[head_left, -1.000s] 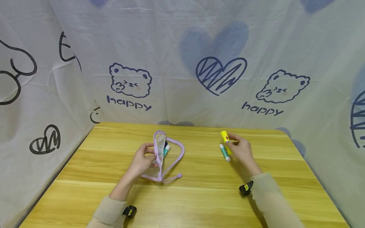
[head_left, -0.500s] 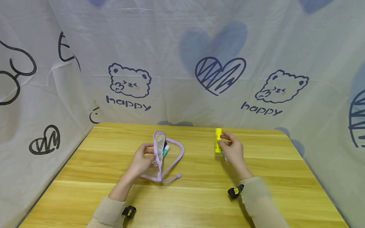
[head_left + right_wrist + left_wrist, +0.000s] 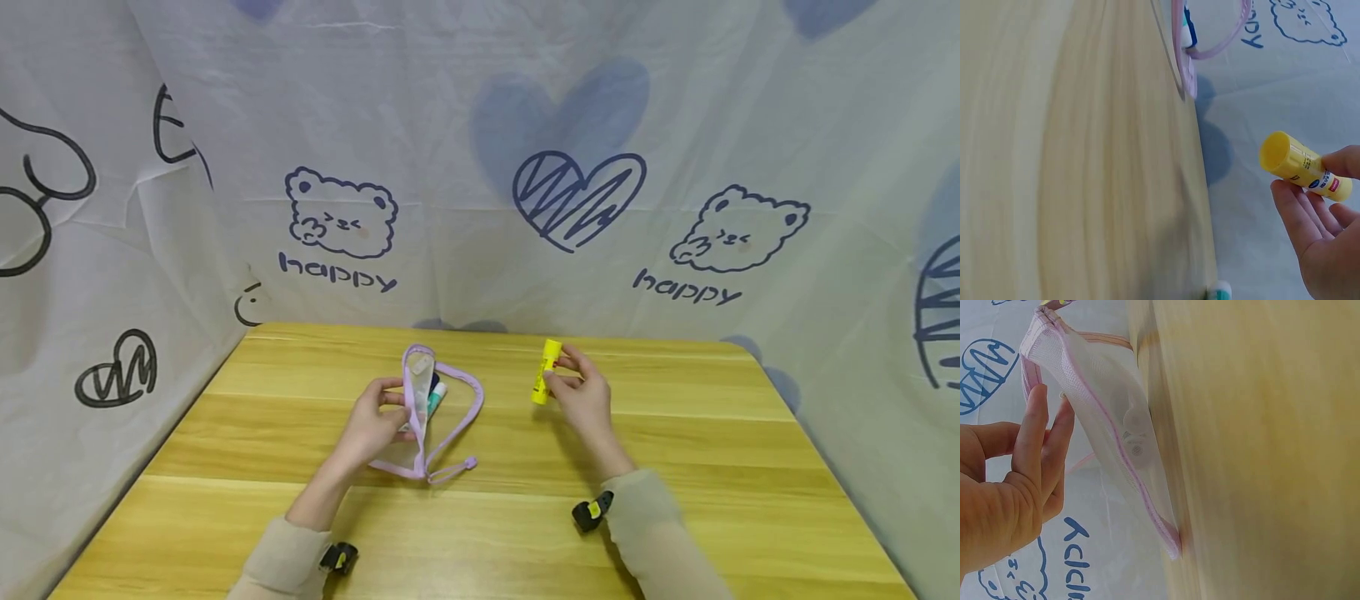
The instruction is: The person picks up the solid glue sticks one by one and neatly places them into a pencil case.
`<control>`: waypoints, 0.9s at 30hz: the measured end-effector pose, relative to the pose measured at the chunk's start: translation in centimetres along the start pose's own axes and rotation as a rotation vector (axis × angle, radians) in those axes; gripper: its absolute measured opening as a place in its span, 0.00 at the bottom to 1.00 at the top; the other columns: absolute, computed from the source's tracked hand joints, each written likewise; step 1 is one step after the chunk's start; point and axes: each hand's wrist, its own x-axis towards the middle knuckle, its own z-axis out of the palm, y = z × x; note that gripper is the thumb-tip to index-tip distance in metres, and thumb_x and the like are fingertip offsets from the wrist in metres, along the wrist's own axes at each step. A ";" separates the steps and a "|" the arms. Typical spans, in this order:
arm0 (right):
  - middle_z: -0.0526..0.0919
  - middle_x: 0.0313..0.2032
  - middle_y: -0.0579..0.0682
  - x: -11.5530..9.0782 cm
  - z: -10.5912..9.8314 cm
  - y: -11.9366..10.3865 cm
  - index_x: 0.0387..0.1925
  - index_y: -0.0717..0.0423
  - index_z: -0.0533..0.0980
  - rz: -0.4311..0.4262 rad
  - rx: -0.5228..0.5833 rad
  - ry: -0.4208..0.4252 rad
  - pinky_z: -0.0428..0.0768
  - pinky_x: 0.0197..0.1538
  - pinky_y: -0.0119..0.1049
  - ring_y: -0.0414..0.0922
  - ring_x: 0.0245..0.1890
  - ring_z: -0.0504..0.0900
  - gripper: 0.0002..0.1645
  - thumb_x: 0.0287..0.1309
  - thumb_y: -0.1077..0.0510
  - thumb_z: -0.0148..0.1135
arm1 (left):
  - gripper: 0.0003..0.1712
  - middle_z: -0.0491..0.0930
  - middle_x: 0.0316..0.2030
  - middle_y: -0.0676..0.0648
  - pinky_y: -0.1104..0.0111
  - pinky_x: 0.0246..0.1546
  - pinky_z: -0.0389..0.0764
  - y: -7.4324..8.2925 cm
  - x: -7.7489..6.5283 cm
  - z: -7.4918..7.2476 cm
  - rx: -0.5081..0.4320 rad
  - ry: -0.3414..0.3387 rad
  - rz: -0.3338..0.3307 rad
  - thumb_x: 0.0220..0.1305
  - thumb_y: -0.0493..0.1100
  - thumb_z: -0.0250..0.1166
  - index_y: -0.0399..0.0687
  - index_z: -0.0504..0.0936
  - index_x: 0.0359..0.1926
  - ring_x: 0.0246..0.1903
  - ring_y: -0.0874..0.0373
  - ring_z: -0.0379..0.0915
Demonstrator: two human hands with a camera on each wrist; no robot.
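Note:
My left hand (image 3: 377, 423) pinches the lilac-trimmed rim of a see-through mesh zip pouch (image 3: 420, 450) and holds its mouth apart. Inside the pouch lie a teal-and-white glue stick (image 3: 436, 400) and a dark blue item (image 3: 434, 381), mostly hidden. Between thumb and fingers, my right hand (image 3: 588, 404) grips a yellow glue stick (image 3: 547, 372), raised off the table to the right of the pouch. In the right wrist view another teal-and-white stick (image 3: 1219, 290) shows at the bottom edge; my right hand hides it in the head view.
The pouch's zip pull (image 3: 470, 462) lies toward the front on the wooden table (image 3: 480, 542). A printed cloth (image 3: 465, 167) hangs behind and on both sides of the table. Each wrist wears a small black camera.
My right hand has carried the yellow glue stick left, away from the teal-and-white stick lying on the table. My left hand and the pouch have stayed in place.

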 end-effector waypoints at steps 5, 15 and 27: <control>0.79 0.57 0.65 -0.5 1.4 0.0 0.71 0.64 0.70 0.010 0.037 -0.023 0.92 0.42 0.30 0.48 0.43 0.88 0.35 0.63 0.70 0.67 | 0.31 0.73 0.54 0.28 0.55 0.42 0.94 0.0 -0.1 0.0 0.000 -0.003 0.006 0.70 0.24 0.55 0.30 0.62 0.72 0.38 0.50 0.82; 0.78 0.57 0.63 -0.8 3.7 0.2 0.72 0.64 0.68 0.038 0.074 -0.065 0.93 0.46 0.41 0.50 0.44 0.87 0.38 0.61 0.70 0.68 | 0.31 0.73 0.53 0.29 0.56 0.42 0.94 -0.1 0.0 0.1 0.003 0.007 -0.010 0.69 0.24 0.55 0.31 0.62 0.72 0.38 0.50 0.82; 0.77 0.54 0.64 -1.3 6.4 0.5 0.71 0.65 0.68 0.093 0.095 -0.133 0.94 0.45 0.44 0.45 0.39 0.86 0.38 0.59 0.72 0.68 | 0.31 0.73 0.54 0.30 0.55 0.43 0.94 0.0 0.1 0.1 0.013 0.011 -0.012 0.70 0.24 0.55 0.32 0.63 0.72 0.39 0.50 0.82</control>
